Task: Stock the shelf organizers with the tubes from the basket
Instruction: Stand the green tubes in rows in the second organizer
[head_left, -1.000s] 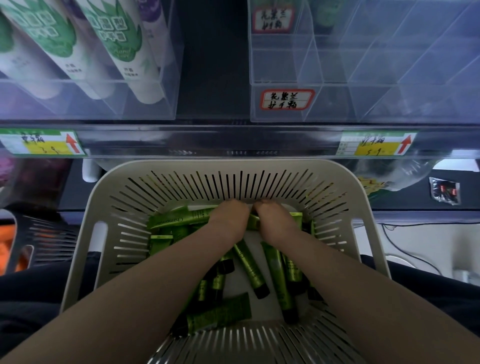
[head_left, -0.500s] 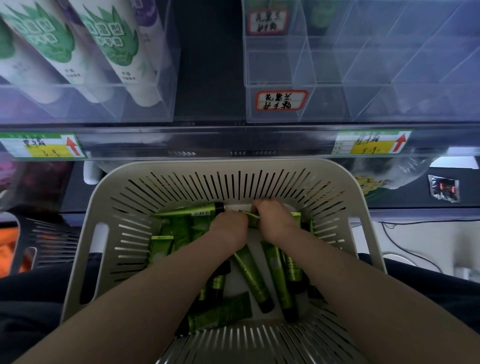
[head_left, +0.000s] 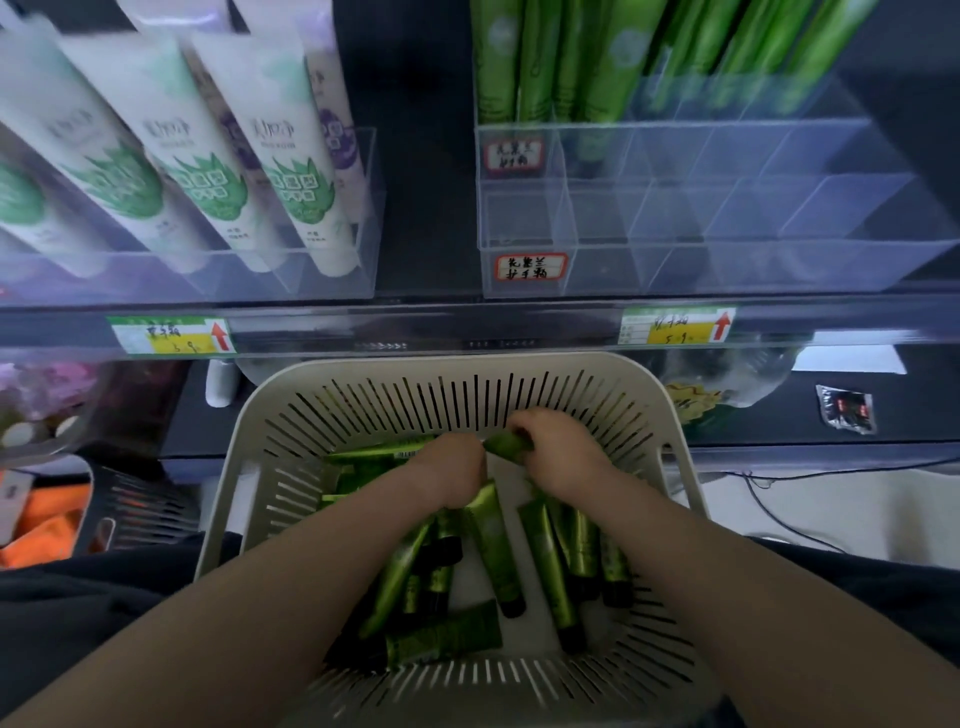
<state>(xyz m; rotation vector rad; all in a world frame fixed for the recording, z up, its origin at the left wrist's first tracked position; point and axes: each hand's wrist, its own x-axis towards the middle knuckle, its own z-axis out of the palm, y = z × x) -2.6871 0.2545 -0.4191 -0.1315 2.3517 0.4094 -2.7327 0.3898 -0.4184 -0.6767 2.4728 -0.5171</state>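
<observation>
A cream slotted basket (head_left: 244, 467) sits in front of me and holds several green tubes (head_left: 493, 545) with dark caps. Both my hands are down inside it at the far end. My left hand (head_left: 452, 473) is closed around tubes lying across the basket (head_left: 374, 452). My right hand (head_left: 558, 457) grips a green tube (head_left: 506, 443), lifted a little above the pile. Above, a clear shelf organizer (head_left: 727, 228) has empty front compartments and tall green tubes (head_left: 571, 57) standing in its back row.
To the left a second clear organizer (head_left: 332, 280) holds white tubes with green leaf prints (head_left: 291, 171). Price labels (head_left: 678, 326) run along the shelf edge. A dark basket with orange items (head_left: 57, 519) stands at lower left. Packets lie on the lower shelf at right (head_left: 847, 410).
My hands have risen slightly with tubes in their grip. The view has tilted up, so the shelf's back row of green tubes now shows.
</observation>
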